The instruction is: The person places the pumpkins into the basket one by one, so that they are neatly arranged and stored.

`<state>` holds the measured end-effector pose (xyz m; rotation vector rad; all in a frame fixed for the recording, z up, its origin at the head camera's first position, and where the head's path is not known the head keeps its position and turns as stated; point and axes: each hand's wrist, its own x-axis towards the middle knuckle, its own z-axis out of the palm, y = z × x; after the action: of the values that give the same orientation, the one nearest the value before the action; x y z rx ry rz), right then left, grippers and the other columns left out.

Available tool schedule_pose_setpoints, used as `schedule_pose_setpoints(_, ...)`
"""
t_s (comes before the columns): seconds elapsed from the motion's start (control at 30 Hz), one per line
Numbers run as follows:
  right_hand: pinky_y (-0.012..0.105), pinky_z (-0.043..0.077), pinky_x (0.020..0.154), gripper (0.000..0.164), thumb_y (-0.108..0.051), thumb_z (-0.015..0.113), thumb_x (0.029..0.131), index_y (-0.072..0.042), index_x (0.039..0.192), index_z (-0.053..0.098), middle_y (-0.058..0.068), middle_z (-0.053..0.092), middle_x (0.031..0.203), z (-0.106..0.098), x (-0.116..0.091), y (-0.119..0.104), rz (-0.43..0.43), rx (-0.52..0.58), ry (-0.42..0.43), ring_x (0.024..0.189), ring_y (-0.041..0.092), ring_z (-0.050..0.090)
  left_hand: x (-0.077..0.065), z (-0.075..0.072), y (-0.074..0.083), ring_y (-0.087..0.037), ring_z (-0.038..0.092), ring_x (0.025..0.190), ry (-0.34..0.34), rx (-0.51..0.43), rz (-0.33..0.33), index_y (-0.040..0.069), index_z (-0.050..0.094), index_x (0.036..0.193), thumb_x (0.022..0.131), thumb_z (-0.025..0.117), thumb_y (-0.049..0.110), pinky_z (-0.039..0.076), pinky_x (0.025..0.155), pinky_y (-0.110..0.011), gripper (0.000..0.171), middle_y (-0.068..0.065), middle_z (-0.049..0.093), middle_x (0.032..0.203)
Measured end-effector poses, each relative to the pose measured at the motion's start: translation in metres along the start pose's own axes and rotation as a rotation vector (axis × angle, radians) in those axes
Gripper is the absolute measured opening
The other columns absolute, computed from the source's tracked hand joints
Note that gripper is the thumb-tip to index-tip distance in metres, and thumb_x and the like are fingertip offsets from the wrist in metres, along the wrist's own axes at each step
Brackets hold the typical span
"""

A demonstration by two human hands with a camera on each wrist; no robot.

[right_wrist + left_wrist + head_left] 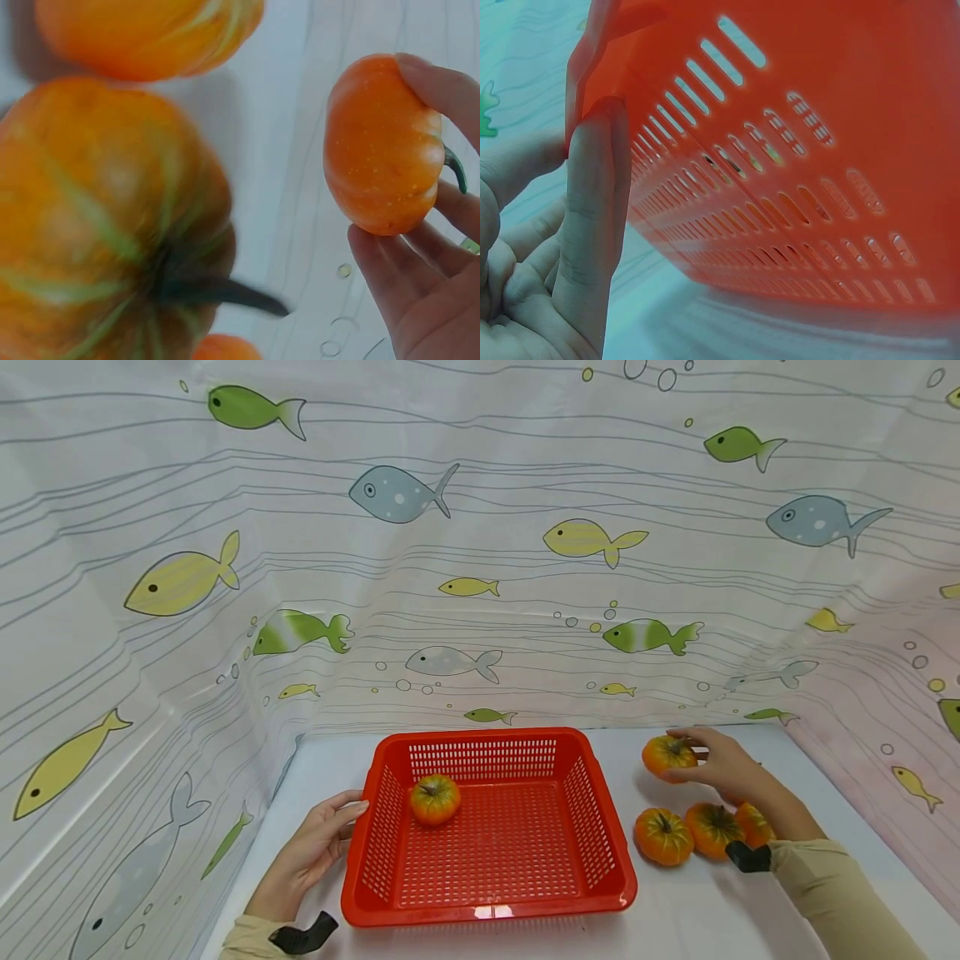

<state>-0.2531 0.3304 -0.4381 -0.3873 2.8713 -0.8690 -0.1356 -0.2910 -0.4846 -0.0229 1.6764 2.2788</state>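
Observation:
My right hand (716,762) holds a small orange pumpkin (663,757), thumb on one side and fingers on the other. Its short green stem (454,169) points toward the palm in the right wrist view. At the left side of a red plastic basket (487,912), my left hand (318,839) pinches the rim between thumb and fingers. The left wrist view shows its index finger (592,217) tucked under the rim, along the slotted wall (900,150). One pumpkin (435,800) sits inside the basket, toward its back left.
Right of the basket, three more pumpkins stand in a row: one nearest the basket (663,837), a middle one (714,829) and one partly behind my right forearm (753,823). A fish-patterned curtain (487,543) surrounds the white table (555,939) at the back and sides.

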Motion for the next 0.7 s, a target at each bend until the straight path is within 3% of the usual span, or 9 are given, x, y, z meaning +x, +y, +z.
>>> schedule_pose_setpoints(0.23, 0.065, 0.05, 0.105, 0.086, -0.049, 0.085, 0.082, -0.007, 0.149, 0.05, 0.023, 0.052, 0.149, 0.0, -0.001, -0.021, -0.033, 0.06, -0.002, 0.132, 0.046, 0.052, -0.001, 0.001, 0.001, -0.013, 0.077, 0.097, -0.012, -0.005, 0.002, 0.016, 0.058, 0.125, 0.109, 0.05, 0.015, 0.064, 0.085, -0.031, 0.018, 0.001, 0.076, 0.114)
schedule_pose_setpoints(0.7, 0.06, 0.052, 0.107, 0.085, -0.05, 0.086, 0.08, -0.01, 0.148, 0.053, 0.015, 0.056, 0.147, -0.005, 0.004, -0.051, -0.121, 0.076, 0.003, 0.133, 0.039, 0.054, 0.0, -0.001, 0.0, -0.013, 0.077, 0.097, -0.003, 0.013, 0.004, 0.015, 0.057, 0.127, 0.11, 0.05, 0.015, 0.064, 0.085, -0.031, 0.019, 0.001, 0.076, 0.114)
